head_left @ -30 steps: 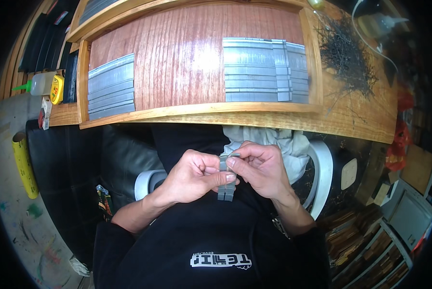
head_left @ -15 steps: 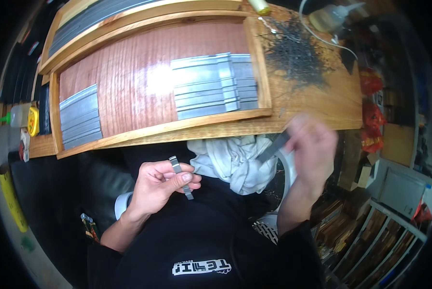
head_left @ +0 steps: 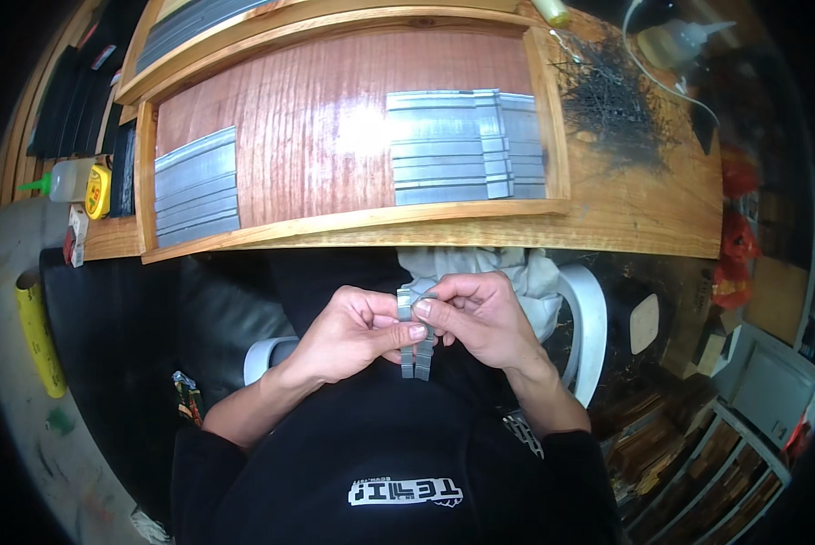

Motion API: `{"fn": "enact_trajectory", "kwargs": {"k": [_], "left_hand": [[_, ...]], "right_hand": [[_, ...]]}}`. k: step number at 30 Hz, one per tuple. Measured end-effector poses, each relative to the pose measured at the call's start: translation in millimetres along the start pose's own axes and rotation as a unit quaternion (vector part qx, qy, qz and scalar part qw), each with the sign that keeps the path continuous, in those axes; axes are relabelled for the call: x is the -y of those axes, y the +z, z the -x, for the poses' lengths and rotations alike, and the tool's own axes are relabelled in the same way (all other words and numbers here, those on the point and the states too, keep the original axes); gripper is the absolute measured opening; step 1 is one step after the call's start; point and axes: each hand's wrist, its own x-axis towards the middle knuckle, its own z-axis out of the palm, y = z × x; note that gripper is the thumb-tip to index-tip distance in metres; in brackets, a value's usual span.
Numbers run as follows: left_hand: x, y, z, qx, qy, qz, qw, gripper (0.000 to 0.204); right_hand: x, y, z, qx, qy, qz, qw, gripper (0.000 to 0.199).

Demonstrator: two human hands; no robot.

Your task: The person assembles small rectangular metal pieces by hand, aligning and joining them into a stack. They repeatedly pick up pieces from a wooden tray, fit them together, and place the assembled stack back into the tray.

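Note:
Over my lap, my left hand (head_left: 353,331) and my right hand (head_left: 480,318) meet on short grey metal strips (head_left: 417,350) that stand upright between them. The fingertips of both hands pinch the strips near their upper ends. Behind the hands lies a crumpled white cloth (head_left: 480,268). On the wooden tray (head_left: 353,222) above, a row of grey metal strips (head_left: 462,145) lies at the right and another row of them (head_left: 197,186) lies at the left.
A heap of thin dark wire pieces (head_left: 612,100) lies on the bench right of the tray. A yellow tape measure (head_left: 97,191) and a clear bottle with a green cap (head_left: 62,180) sit at the left. I sit on a white chair (head_left: 585,318).
Half a second ago my right hand was out to the right near the cloth and the left held the strip alone. Now the right hand is back on the strips.

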Motion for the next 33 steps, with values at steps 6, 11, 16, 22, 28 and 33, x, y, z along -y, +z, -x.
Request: {"fn": "enact_trajectory", "kwargs": {"k": [6, 11, 16, 22, 28, 33], "left_hand": [[19.3, -3.8, 0.4, -0.021, 0.039, -0.016, 0.999, 0.015], [32.3, -7.4, -0.9, -0.023, 0.035, -0.06, 0.997, 0.018], [22.2, -3.7, -6.4, -0.025, 0.037, -0.032, 0.998, 0.019], [-25.8, -8.4, -12.7, -0.002, -0.033, -0.031, 0.999, 0.019], [-28.4, -13.7, -22.3, -0.01, 0.022, -0.006, 1.0, 0.017], [-29.3, -18.1, -19.2, 0.014, 0.006, -0.015, 1.0, 0.02]], "right_hand": [[-11.6, 6.4, -2.9, 0.002, 0.02, 0.018, 1.0, 0.011], [-21.0, -4.3, -8.6, 0.031, -0.043, 0.098, 0.994, 0.015], [-10.1, 3.6, -11.0, 0.001, 0.018, -0.003, 1.0, 0.016], [-18.5, 6.7, -27.9, -0.036, -0.069, -0.035, 0.996, 0.014], [-8.7, 10.2, -34.4, 0.002, -0.043, -0.13, 0.991, 0.015], [-4.7, 9.1, -34.4, 0.016, -0.042, -0.139, 0.989, 0.015]]}}
